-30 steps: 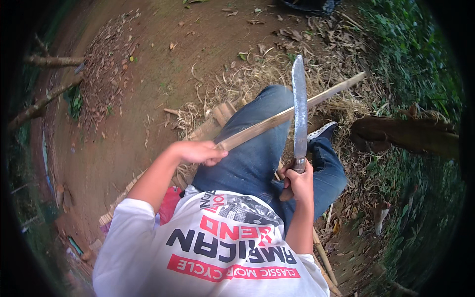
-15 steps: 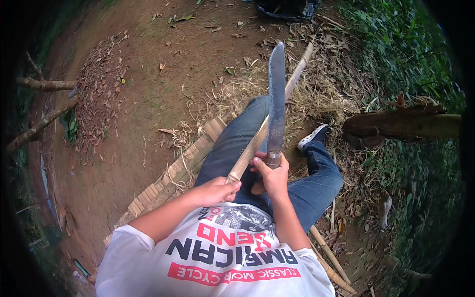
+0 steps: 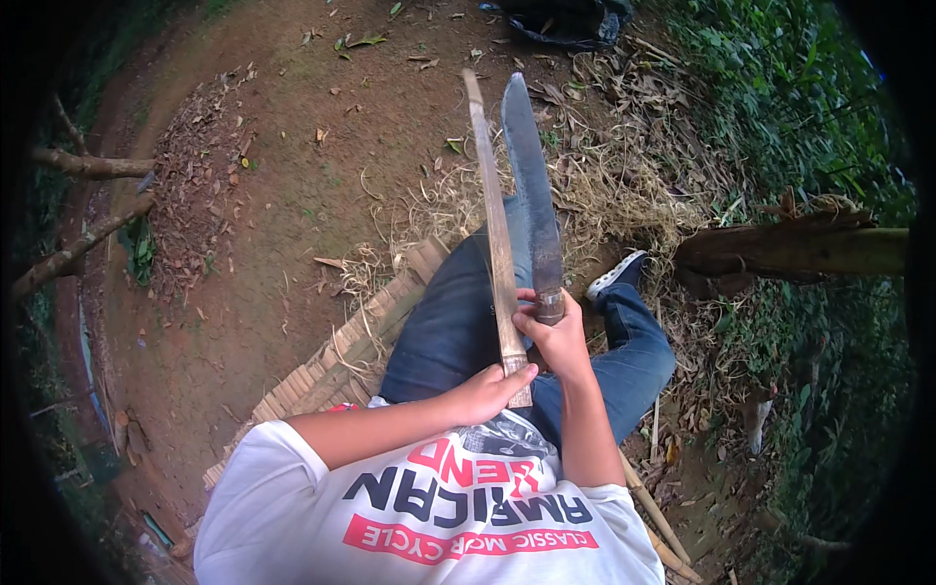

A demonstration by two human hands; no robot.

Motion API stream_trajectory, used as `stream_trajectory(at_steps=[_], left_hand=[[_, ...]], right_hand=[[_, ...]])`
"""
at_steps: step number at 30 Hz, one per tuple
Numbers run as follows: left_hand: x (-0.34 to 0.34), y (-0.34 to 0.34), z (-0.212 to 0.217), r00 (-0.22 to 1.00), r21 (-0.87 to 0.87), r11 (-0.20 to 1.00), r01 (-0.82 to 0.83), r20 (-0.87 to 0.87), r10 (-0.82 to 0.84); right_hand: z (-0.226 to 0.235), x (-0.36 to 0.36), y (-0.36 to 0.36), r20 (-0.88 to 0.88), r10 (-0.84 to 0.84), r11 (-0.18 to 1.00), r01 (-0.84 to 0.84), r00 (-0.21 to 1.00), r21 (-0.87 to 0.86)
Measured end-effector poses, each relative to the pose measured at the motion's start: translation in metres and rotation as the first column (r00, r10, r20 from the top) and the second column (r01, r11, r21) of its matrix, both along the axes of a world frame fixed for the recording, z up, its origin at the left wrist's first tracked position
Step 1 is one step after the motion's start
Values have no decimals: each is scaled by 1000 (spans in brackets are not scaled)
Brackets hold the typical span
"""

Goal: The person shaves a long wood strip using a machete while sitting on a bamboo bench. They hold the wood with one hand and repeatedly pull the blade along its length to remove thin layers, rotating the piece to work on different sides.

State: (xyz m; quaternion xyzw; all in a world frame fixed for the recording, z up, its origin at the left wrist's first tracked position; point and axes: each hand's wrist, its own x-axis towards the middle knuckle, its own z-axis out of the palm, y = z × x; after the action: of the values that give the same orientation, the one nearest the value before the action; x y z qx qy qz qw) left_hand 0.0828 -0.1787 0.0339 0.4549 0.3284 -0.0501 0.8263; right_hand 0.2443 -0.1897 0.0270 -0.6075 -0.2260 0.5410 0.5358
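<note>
While the person sits on a woven bamboo mat, the head view shows the left hand curled around the near end of a long bamboo strip, which extends upward and away from that hand over the lap. Just to the right, the right hand is clenched on the handle of a machete, its blade running close alongside the strip. Beyond both hands lies dry straw on bare earth; a log lies well right of the right hand.
</note>
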Motion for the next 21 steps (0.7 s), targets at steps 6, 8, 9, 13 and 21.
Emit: stream_trajectory(at_steps=[6,8,9,13,21], left_hand=[[6,3,7,958,77,956,282,32,-285],[2,10,29,878,257,841,475,-83,-471],[1,24,56,778,292,730,618,-87,-623],[-32,94,98,707,314,745,589,245,-663],[2,249,-14,878,855,-370,364,-447,-171]], right_hand=[[6,9,-12,-126,38,995,-48,991,-83],[6,17,-18,-79,57,993,-64,995,-94],[4,22,-23,-56,61,993,-66,997,-101],[7,48,-54,-182,-32,990,6,983,-142],[-7,99,-95,-138,92,983,-112,986,-144]])
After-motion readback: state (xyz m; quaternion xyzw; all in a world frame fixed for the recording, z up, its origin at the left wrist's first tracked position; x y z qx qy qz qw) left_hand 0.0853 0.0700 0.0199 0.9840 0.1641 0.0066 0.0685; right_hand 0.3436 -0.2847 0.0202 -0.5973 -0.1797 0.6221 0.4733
